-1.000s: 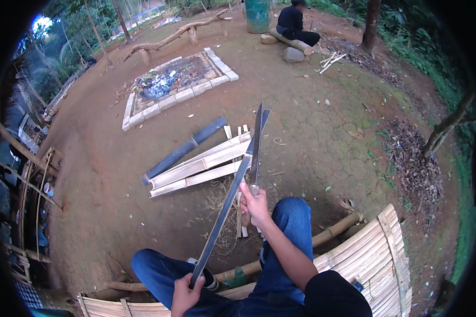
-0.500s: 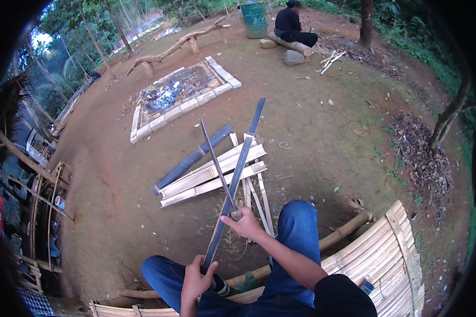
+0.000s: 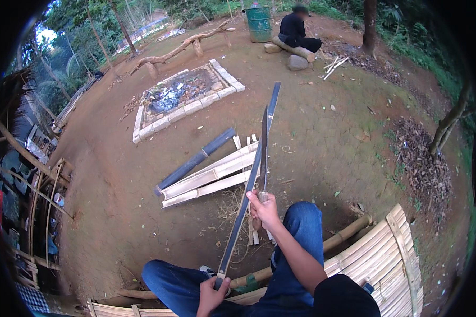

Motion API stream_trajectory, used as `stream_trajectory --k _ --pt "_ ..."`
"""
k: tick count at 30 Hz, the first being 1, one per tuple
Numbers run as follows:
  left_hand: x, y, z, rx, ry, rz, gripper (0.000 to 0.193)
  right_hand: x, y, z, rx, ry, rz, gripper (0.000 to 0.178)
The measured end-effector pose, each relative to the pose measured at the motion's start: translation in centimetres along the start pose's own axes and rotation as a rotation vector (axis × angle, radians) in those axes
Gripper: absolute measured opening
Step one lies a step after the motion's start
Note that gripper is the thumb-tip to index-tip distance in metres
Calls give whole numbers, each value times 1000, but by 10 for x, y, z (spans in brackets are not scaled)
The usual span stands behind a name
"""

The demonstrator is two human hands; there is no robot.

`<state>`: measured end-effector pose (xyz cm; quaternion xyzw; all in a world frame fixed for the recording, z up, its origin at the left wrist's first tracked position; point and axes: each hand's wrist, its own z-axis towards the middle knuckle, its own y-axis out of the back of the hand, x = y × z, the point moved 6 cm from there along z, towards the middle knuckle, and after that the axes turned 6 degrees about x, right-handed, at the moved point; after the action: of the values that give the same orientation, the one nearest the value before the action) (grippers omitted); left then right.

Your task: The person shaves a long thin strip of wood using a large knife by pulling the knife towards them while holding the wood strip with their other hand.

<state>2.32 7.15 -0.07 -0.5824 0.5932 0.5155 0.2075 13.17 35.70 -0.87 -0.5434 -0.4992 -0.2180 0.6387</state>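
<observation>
My left hand (image 3: 212, 297) grips the near end of a long bamboo strip (image 3: 237, 227), dark on its outer face, which slants away from me to the upper right. My right hand (image 3: 265, 211) is closed round the wooden handle of a machete (image 3: 264, 148). Its long, narrow blade points away from me and lies close along the right side of the strip. The right thumb is near the strip; whether it presses on it I cannot tell. On the ground beyond are pale split bamboo halves (image 3: 211, 179) and a dark bamboo pole (image 3: 195, 161).
I sit on a bamboo-slat bench (image 3: 373, 259) with a round bamboo front rail (image 3: 344, 232). Farther off are a brick-edged fire pit (image 3: 182, 112) with ash, a green drum (image 3: 259, 25), and a person in dark clothes (image 3: 295, 31) seated on a log. Dry leaves (image 3: 418, 156) lie right.
The machete has swung from crossing over the strip, tip left, to lying along its right side. My right hand has moved right, my left hand nearer and right, and the strip's tip has shifted right.
</observation>
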Motion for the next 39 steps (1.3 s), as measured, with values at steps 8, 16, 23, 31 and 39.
stream_trajectory --k 8,16,23,31,39 --pt "-64 71 73 -23 -144 -228 31 -10 -21 -12 145 15 -38 22" --pt "-40 93 123 9 -259 -585 40 -9 -45 -19 219 199 -479 21" --pt "49 73 148 -351 -88 -462 45 -34 -50 -22 307 154 -631 20" --pt "24 80 125 182 -74 -1122 74 -53 -66 -43 580 237 -1063 27" --pt "21 40 122 439 -13 -1157 117 -81 -88 -66 784 392 -1194 42"
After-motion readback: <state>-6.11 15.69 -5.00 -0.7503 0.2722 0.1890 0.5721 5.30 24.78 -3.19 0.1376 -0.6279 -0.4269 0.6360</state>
